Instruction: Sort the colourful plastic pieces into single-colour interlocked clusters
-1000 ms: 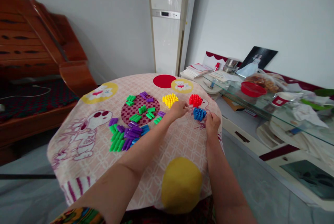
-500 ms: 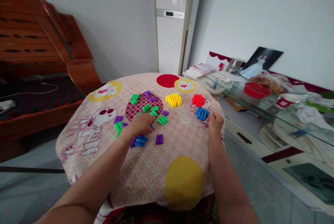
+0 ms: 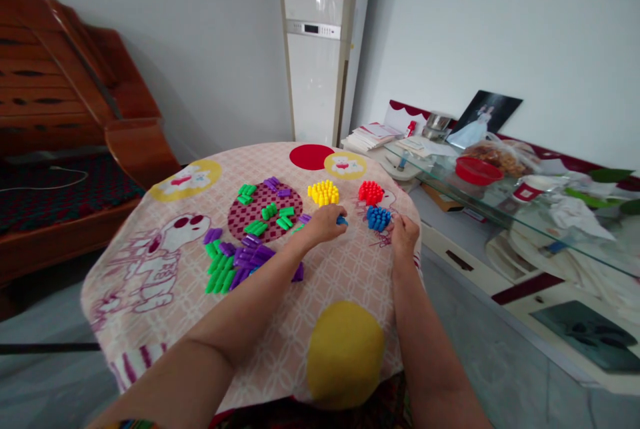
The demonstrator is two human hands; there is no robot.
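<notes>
My left hand (image 3: 326, 224) is over the middle of the table, its fingers pinched on a small blue plastic block (image 3: 342, 220). Just beyond it stand yellow blocks (image 3: 324, 193) in a tight upright cluster. To the right is a similar cluster of blue blocks (image 3: 379, 218), with red blocks (image 3: 371, 192) grouped behind it. My right hand (image 3: 404, 234) rests at the right side of the blue cluster, fingers curled together; what they hold, if anything, is hidden. Purple blocks (image 3: 253, 254) lie in a heap at the left, partly behind my left forearm, beside green blocks (image 3: 220, 269).
A patterned cloth covers the round table (image 3: 345, 276). On the right, a glass-topped cabinet (image 3: 450, 182) carries papers, a red bowl (image 3: 479, 170) and a paper cup (image 3: 531, 188). A wooden bench (image 3: 135, 139) stands at the left, a tall white appliance (image 3: 313, 82) behind.
My left hand has moved right and away from me, from the purple and green blocks toward the clusters, carrying a blue block. My right hand stays beside the blue cluster. The view has shifted slightly.
</notes>
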